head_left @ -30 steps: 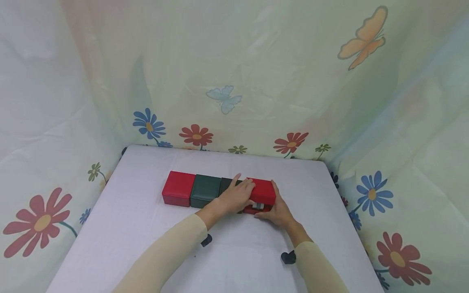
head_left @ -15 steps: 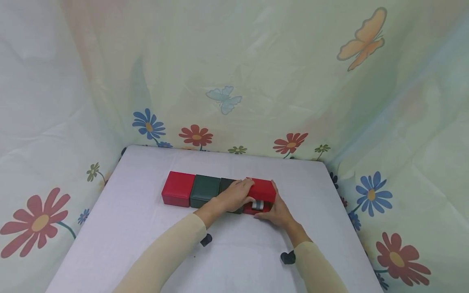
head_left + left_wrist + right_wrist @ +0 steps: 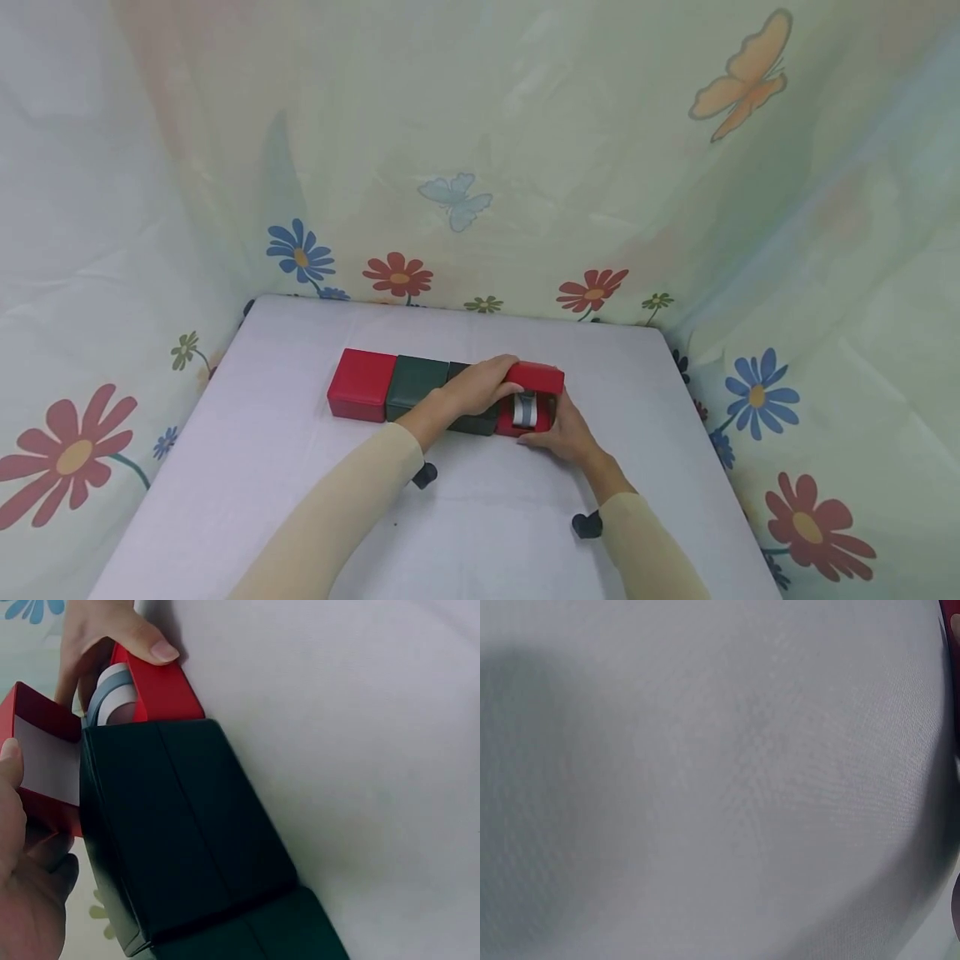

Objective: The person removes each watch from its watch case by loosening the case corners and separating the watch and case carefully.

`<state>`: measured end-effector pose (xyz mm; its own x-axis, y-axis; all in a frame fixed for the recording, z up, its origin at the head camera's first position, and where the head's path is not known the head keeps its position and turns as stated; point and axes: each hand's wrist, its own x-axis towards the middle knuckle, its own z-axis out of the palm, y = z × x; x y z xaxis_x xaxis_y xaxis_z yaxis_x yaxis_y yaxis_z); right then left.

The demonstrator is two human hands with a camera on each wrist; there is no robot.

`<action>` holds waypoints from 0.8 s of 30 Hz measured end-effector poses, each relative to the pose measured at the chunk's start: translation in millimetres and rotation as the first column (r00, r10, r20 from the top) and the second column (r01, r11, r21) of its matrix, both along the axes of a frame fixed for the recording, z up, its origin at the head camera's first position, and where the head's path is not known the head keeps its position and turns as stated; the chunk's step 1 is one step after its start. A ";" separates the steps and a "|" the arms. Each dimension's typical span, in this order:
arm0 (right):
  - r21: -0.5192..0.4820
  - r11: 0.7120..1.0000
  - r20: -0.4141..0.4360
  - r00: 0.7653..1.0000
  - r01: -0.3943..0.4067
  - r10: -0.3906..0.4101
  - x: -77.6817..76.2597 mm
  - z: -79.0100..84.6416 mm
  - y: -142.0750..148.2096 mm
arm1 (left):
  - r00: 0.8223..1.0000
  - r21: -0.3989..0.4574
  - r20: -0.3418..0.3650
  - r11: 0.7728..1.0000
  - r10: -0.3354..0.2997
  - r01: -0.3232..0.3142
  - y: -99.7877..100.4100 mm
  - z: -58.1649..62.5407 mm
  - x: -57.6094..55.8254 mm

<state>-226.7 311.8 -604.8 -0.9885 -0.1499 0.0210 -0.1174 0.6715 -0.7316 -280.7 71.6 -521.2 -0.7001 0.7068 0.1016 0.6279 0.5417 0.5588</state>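
Note:
At the right end of a row of boxes, a red hinged box (image 3: 516, 430) has its lid (image 3: 536, 377) raised. My left hand (image 3: 476, 386) grips the lid, thumb at its front edge; the left wrist view shows the lid's white lining (image 3: 49, 761). My right hand (image 3: 573, 435) holds the base by its right side, with the thumb on the front (image 3: 165, 690). Inside stands a white rounded cushion with a grey-blue band (image 3: 112, 686) round it. The right wrist view shows mostly white cloth, with a red strip at its right edge.
Left of the open box stand a very dark green box (image 3: 474, 423), a green box (image 3: 416, 385) and a closed red box (image 3: 362, 383), side by side. They rest on a white-covered table (image 3: 480, 533). A flower-printed curtain (image 3: 487, 125) rises behind and at both sides.
My left hand has tilted the red lid up and back, so more of the white cushion and its band shows. My right hand has stayed on the base.

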 end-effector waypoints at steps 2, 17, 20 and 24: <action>0.001 1.000 -0.002 1.000 0.005 -0.005 -0.5 0.7 -0.1 | 1.000 0.003 0.009 1.000 0.004 -0.004 0.2 1.8 -0.8; 0.020 1.000 0.045 0.999 0.010 -0.011 -1.7 1.6 0.9 | 0.984 0.001 0.168 0.998 0.054 -0.055 7.2 17.2 -9.3; 0.010 1.000 0.046 0.999 0.002 -0.002 -1.9 0.0 1.4 | 0.967 0.029 0.241 0.995 0.082 -0.092 9.7 17.8 -12.7; -0.006 1.000 0.040 0.999 -0.001 0.001 -2.2 -0.7 2.4 | 0.949 0.072 0.300 0.990 0.096 -0.123 11.9 17.2 -17.3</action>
<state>-228.9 314.2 -605.6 -0.9884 -0.1506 -0.0172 -0.0888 0.6672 -0.7396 -297.9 83.5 -504.0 -0.7807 0.6218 -0.0626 0.3673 0.5376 0.7590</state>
